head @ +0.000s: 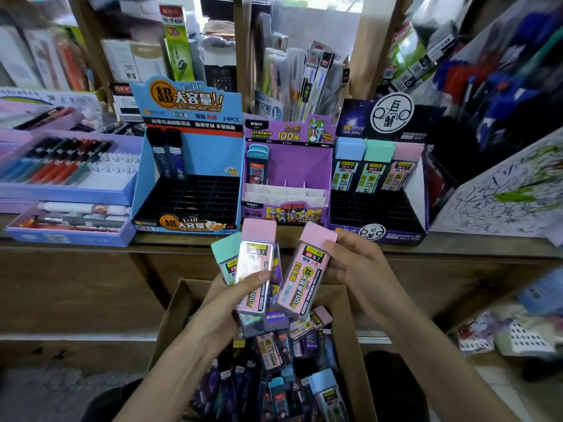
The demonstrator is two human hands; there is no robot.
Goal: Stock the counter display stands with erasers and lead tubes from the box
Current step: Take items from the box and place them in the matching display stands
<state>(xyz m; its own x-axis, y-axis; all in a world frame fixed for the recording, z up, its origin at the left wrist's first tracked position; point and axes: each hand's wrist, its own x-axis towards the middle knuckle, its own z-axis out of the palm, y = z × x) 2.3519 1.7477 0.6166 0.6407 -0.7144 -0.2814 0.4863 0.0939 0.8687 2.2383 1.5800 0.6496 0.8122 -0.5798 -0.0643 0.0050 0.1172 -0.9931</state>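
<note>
My left hand (pixel 240 289) grips a fan of lead tubes (pixel 254 269): a pink-capped one in front, a mint-capped one behind it. My right hand (pixel 355 269) pinches a single pink-capped lead tube (pixel 301 278) by its upper end. Both hover above the open cardboard box (pixel 172 312), which holds several more tubes. On the counter stand three displays: a blue stand (pixel 189 166) with two dark tubes, a purple stand (pixel 288 175) with teal-capped tubes at its left, and a dark stand (pixel 377 184) holding blue-, mint- and pink-capped tubes in its back row.
Purple pen trays (pixel 64 166) crowd the counter's left side. A scribbled white board (pixel 511 193) leans at the right. Shelves of packaged stationery rise behind the stands. Packets lie on a lower shelf at the right (pixel 511 330).
</note>
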